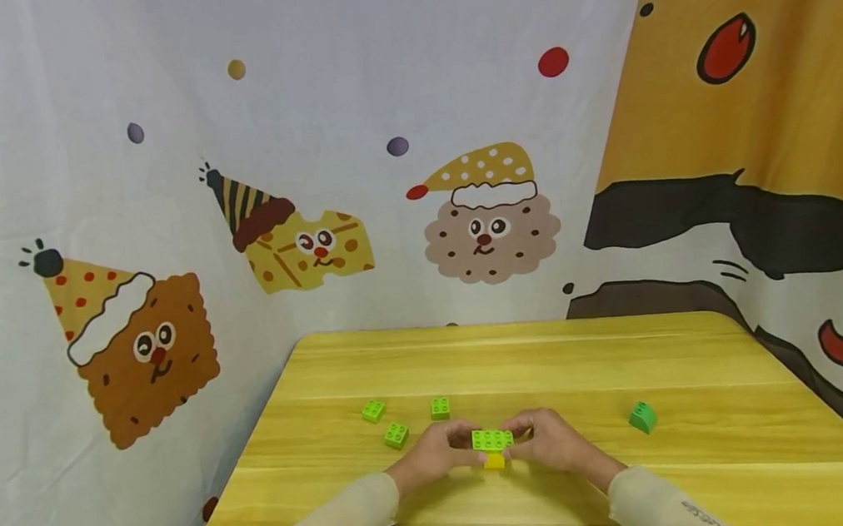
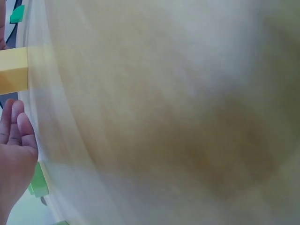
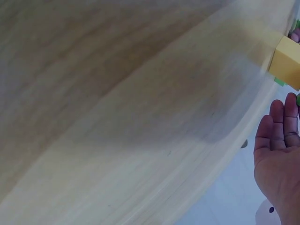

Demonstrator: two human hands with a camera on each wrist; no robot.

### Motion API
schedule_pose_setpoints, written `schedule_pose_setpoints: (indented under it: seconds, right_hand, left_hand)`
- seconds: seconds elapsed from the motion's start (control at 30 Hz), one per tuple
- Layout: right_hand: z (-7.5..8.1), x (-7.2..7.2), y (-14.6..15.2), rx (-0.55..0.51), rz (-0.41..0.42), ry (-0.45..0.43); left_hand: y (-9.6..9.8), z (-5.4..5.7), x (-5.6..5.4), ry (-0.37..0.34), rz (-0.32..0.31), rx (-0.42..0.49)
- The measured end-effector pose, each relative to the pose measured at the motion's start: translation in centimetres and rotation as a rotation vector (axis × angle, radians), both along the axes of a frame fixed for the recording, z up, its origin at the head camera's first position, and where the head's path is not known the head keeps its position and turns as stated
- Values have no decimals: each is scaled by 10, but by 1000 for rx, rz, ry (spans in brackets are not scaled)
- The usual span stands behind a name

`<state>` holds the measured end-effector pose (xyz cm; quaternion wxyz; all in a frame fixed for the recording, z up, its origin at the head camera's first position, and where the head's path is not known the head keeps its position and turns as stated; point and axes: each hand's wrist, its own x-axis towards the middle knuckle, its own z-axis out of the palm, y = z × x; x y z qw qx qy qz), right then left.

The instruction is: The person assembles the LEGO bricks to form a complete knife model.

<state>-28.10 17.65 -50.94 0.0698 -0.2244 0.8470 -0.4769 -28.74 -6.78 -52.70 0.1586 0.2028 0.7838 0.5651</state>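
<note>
In the head view, a light green toy brick (image 1: 492, 440) with two rows of studs sits on top of a yellow brick (image 1: 494, 461), close over the wooden table (image 1: 521, 363). My left hand (image 1: 434, 456) pinches the green brick from its left end, thumb toward me. From the opposite end my right hand (image 1: 553, 442) pinches it too. The yellow brick (image 2: 13, 70) shows at the edge of the left wrist view, beyond the left hand (image 2: 18, 145). Likewise, the right wrist view has the yellow brick (image 3: 286, 63) above the right hand (image 3: 279, 150).
Left of the hands lie three small light green bricks (image 1: 373, 411), two of them close together and one nearer the middle. A darker green brick (image 1: 642, 417) with a curved side lies off to the right. Behind the table hangs a printed cloth (image 1: 345, 77).
</note>
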Motion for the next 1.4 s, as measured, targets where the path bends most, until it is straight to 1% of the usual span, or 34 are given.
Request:
schedule_pose_setpoints:
  seconds: [0.1, 0.23, 0.37, 0.53, 0.73, 0.8, 0.9, 1.03, 1.2, 1.3, 1.4]
  right_hand:
    - [1, 1, 0, -3, -2, 0]
    - [1, 2, 0, 4, -16, -3]
    - [-4, 2, 0, 1, -34, -26]
    - [-10, 0, 4, -22, -30, -54]
    - [-13, -9, 13, -27, -39, -26]
    - [-14, -13, 14, -36, -46, -36]
    - [-17, -16, 15, -68, -56, -80]
    - [-17, -14, 15, -107, -88, -132]
    - [-17, -9, 9, -145, -166, -184]
    - [-18, -8, 8, -146, -217, -201]
    - [-19, -8, 9, -145, -251, -210]
  left_hand:
    - [-4, 2, 1, 25, 22, -8]
    - [-6, 2, 2, 44, 21, -8]
    - [-7, 1, 2, 57, 29, -5]
    - [-6, 1, 3, 60, 46, -25]
    - [3, 3, -4, 56, 75, -56]
    - [5, 4, -6, 61, 87, -68]
    - [7, 5, -10, 60, 94, -84]
    - [8, 4, -12, 71, 84, -97]
    - [7, 5, -11, 68, 72, -77]
    - [7, 7, -10, 56, 64, -69]
    - [8, 8, -10, 60, 61, -69]
